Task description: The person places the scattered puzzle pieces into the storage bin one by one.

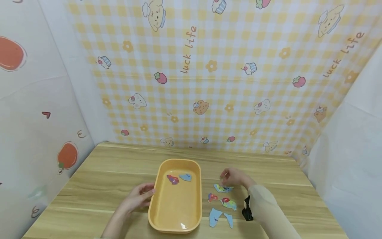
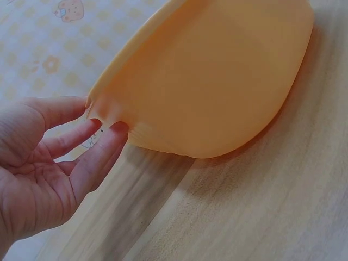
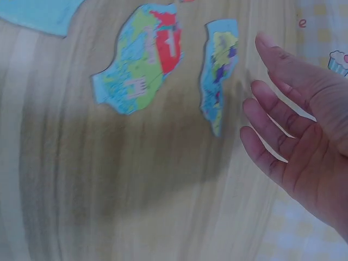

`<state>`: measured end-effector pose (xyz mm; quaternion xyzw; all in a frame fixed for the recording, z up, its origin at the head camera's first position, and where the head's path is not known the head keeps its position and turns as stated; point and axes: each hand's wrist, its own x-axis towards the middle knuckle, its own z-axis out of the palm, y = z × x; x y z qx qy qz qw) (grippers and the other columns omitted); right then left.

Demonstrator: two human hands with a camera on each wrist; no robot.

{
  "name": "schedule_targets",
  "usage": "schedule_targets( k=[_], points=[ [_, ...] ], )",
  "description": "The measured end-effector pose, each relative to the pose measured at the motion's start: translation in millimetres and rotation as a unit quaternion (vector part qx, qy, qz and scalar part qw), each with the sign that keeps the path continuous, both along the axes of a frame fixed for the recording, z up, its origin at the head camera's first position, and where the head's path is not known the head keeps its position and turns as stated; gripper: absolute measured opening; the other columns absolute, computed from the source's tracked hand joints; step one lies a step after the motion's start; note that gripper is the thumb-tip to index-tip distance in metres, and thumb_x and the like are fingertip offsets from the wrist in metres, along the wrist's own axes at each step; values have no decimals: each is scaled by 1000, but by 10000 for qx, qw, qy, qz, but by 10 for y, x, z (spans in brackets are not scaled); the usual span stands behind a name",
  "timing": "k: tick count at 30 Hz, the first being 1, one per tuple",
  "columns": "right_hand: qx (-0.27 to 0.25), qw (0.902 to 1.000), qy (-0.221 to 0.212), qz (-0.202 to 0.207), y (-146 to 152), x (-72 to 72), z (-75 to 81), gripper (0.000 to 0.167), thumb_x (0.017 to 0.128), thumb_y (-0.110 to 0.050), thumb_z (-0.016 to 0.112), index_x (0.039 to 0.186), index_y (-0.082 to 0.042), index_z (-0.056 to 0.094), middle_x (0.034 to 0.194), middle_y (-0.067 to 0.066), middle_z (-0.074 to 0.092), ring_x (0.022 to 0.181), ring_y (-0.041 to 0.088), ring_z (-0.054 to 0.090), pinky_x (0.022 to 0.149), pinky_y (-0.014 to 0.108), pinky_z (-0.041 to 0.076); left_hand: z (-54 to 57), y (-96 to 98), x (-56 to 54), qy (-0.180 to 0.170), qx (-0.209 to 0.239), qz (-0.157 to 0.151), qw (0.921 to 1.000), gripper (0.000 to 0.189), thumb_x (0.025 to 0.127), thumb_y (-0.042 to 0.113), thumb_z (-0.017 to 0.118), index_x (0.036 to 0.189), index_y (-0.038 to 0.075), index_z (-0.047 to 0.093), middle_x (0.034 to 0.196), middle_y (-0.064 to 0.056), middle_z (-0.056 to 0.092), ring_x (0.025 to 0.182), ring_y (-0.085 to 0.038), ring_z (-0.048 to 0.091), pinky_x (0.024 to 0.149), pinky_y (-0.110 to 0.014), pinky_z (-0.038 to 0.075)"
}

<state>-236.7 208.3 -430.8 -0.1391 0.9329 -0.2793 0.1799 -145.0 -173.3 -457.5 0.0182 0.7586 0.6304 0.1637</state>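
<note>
My left hand (image 1: 138, 198) holds the left side of a yellow-orange tray (image 1: 176, 209). Thumb at the rim and fingertips against the outer wall show in the left wrist view, where the tray (image 2: 217, 76) looks tilted. Inside it lie a red-purple map puzzle piece (image 1: 173, 179) and a light blue one (image 1: 186, 177). Over the table to the right, my right hand (image 1: 234, 177) hovers by a narrow blue-yellow puzzle piece (image 1: 223, 189). Its fingers are loosely bent, apart from that piece (image 3: 218, 68), with nothing between them.
Nearer me on the wooden table lie a red piece (image 1: 212, 198), a green-red piece (image 1: 229, 204) and two light blue pieces (image 1: 215, 217). A small black object (image 1: 247, 210) sits beside the right sleeve. A checked cloth (image 1: 194, 86) hangs behind the table.
</note>
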Motion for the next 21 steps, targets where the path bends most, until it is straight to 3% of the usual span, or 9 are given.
schedule_targets(
  k=[8, 21],
  points=[
    [-421, 9988, -147, -186, 68, 61, -131, 38, 72, -7, 75, 103, 5, 56, 78, 8, 56, 70, 14, 48, 60, 23, 43, 7, -9, 6, -5, 76, -23, 10000, 60, 90, 26, 56, 131, -11, 33, 127, -30, 44, 105, -22, 55, 84, -37, 56],
    [-369, 9975, -179, -574, 40, 125, -205, 38, 65, -8, 80, 95, 0, 57, 84, 7, 53, 77, 17, 46, 66, 26, 45, 4, -9, 23, -38, 159, -45, 9999, 62, 90, 26, 56, 132, -13, 31, 127, -32, 43, 100, -19, 58, 83, -36, 56]
  ],
)
